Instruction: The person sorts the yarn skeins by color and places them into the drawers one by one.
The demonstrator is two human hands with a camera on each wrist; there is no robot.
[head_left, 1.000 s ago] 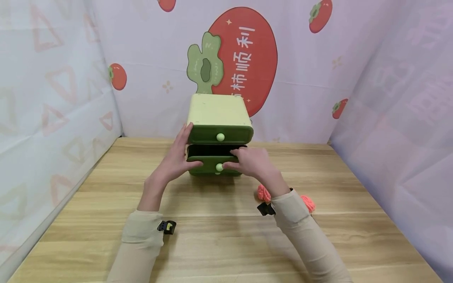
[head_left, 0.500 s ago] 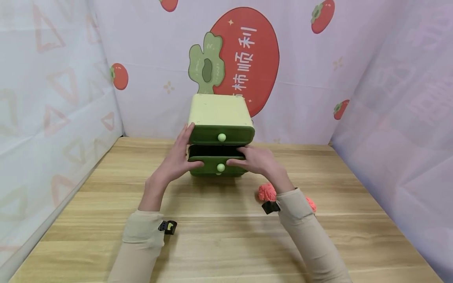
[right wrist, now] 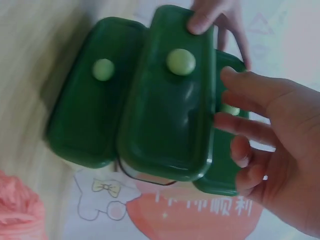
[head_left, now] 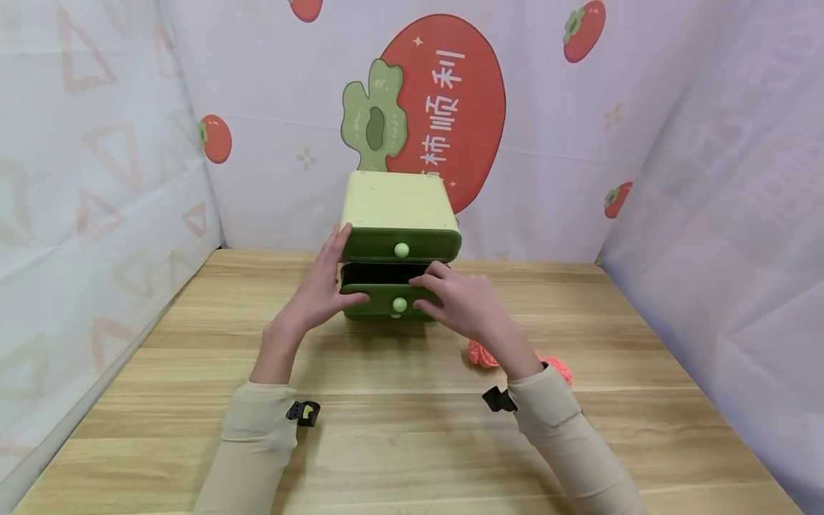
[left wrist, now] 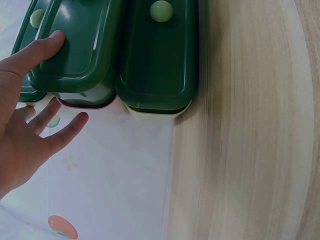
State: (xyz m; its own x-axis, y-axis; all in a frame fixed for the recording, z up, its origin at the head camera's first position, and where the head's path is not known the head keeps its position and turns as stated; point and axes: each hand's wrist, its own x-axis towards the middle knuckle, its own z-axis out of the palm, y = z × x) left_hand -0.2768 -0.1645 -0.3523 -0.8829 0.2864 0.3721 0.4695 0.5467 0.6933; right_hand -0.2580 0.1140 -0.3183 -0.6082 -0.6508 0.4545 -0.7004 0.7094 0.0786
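A cream cabinet (head_left: 399, 200) with three green drawers stands on the table. Its middle drawer (head_left: 373, 301) is pulled partway out, its inside dark. My left hand (head_left: 315, 290) lies at the cabinet's left side; in the left wrist view the thumb (left wrist: 47, 46) is on the middle drawer's front and the fingers spread along its side. My right hand (head_left: 466, 299) is at that drawer's right end, fingertips loosely bent over the rim with nothing visible in them. The top drawer (head_left: 370, 247) and bottom drawer (left wrist: 155, 60) are pushed in.
Coral yarn (head_left: 481, 354) lies on the wooden table (head_left: 373, 443), partly hidden under the right forearm; in the right wrist view coral yarn (right wrist: 20, 210) shows at lower left. A printed cloth (head_left: 270, 86) hangs behind the cabinet, with more cloth on both sides.
My right hand's fingers have come up from inside the middle drawer to its rim, and the wrist has drawn back slightly. The left hand and the drawer stay in place.
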